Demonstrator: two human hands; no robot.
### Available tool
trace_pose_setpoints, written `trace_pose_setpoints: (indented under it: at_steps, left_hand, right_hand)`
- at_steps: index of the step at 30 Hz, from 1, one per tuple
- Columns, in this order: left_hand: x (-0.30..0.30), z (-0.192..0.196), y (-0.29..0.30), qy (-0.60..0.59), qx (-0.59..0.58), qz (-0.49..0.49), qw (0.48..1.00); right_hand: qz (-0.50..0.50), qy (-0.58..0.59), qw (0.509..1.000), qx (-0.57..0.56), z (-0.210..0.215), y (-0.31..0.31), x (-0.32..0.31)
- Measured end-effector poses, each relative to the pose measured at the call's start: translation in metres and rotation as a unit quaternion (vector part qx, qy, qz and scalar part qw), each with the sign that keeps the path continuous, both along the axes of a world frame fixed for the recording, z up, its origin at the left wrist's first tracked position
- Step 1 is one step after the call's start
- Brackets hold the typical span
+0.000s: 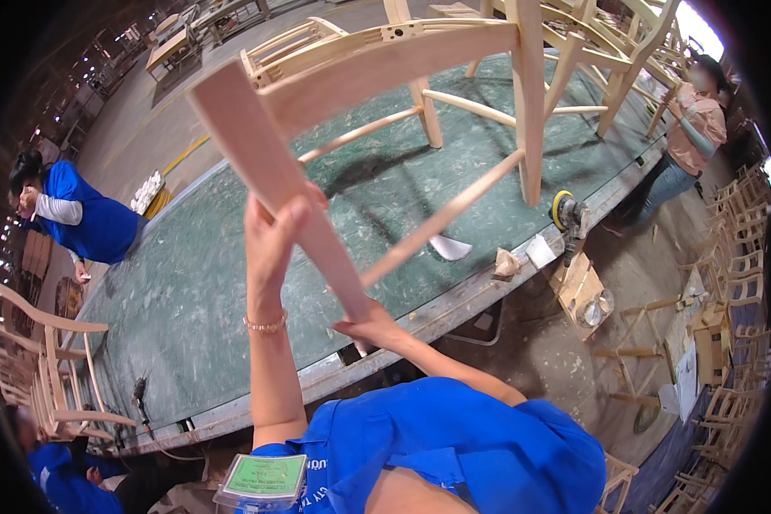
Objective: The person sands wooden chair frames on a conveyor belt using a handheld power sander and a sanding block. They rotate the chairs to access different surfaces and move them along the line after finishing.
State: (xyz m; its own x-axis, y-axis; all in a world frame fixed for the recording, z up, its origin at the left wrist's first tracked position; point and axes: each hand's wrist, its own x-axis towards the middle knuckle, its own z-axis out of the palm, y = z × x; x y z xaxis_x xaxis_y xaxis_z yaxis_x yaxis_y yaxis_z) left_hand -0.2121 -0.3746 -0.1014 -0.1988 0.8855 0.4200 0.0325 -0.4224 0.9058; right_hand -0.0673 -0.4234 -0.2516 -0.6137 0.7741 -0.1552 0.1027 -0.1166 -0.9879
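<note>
Holds a pale wooden chair frame (394, 68) over the green table (197, 325), clamping the left hand's (270, 244) fingers around the broad near leg (247, 146). Clasps the same leg's lower end with the right hand (377, 328), with fingers partly hidden. Has a yellow-rimmed sander (572, 216) at the table's edge, to the right.

Left hand (278, 227): fingers partly hidden behind wooden post (319, 244).
Chair upright (529, 103), right of left hand: top cut off.
Badge (267, 475), below left hand: small print illegible.
</note>
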Motion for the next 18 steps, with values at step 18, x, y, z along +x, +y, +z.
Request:
trace_pose_setpoints:
  at_steps: [18]
  left_hand:
    - [-0.053, -0.115, 0.096, -0.131, -0.109, 0.040, 0.985]
  right_hand:
    - [-0.506, -0.087, 0.842, 0.166, -0.019, -0.018, 0.285]
